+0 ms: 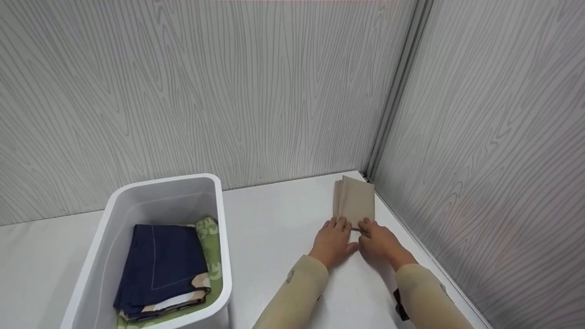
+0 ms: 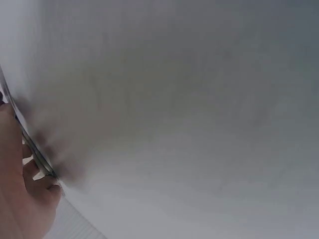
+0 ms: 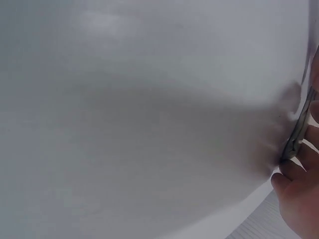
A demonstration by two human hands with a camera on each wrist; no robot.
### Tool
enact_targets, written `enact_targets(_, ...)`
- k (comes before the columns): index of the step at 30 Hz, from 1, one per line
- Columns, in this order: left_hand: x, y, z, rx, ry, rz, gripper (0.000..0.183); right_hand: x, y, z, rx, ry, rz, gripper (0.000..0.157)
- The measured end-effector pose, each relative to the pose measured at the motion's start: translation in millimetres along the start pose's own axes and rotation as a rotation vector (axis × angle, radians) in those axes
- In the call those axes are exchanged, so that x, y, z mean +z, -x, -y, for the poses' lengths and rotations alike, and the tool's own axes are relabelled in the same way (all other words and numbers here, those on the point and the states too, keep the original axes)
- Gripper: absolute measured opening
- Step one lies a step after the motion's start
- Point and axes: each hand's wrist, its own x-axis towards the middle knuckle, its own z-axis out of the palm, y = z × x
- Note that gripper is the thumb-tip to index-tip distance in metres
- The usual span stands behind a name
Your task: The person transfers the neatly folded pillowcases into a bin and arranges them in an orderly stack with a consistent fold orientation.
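Note:
A beige folded cloth (image 1: 358, 201) lies on the white table near its back right corner, its layers showing along the left side. My left hand (image 1: 332, 240) rests its fingers on the cloth's near edge, thumb pointing right along the table. Beside it, my right hand (image 1: 379, 242) touches the near right part of the same edge with its fingertips. In the left wrist view, the left hand (image 2: 30, 189) shows at the far left against the cloth's thin edge (image 2: 37, 154). The right wrist view has the right hand (image 3: 301, 194) at the far right, fingers along that edge.
To the left stands a white plastic bin (image 1: 224, 256). Inside it a folded navy cloth (image 1: 169, 260) with a patterned border lies on a green patterned cloth (image 1: 211, 249). Grey wood-grain panels (image 1: 256, 91) rise behind the table and on its right.

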Motion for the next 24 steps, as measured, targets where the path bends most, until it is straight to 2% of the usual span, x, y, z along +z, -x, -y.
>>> enact_targets(5,-2.6,10.2,6.2,-0.004,0.002,-0.002,0.065,10.3,0,8,-0.026,0.026,-0.014,0.057)
enact_targets(12,-6.6,30.2,26.1,-0.028,0.031,-0.011,0.057,22.1,-1,24,-0.066,0.019,-0.040,0.054)
enact_targets(18,-5.2,30.8,29.6,-0.064,0.050,-0.034,0.053,24.8,-6,32,-0.073,0.053,-0.033,0.054)
enact_targets(24,-7.5,33.0,26.9,-0.109,0.096,-0.024,0.053,27.7,-8,32,-0.083,0.049,-0.039,0.052)
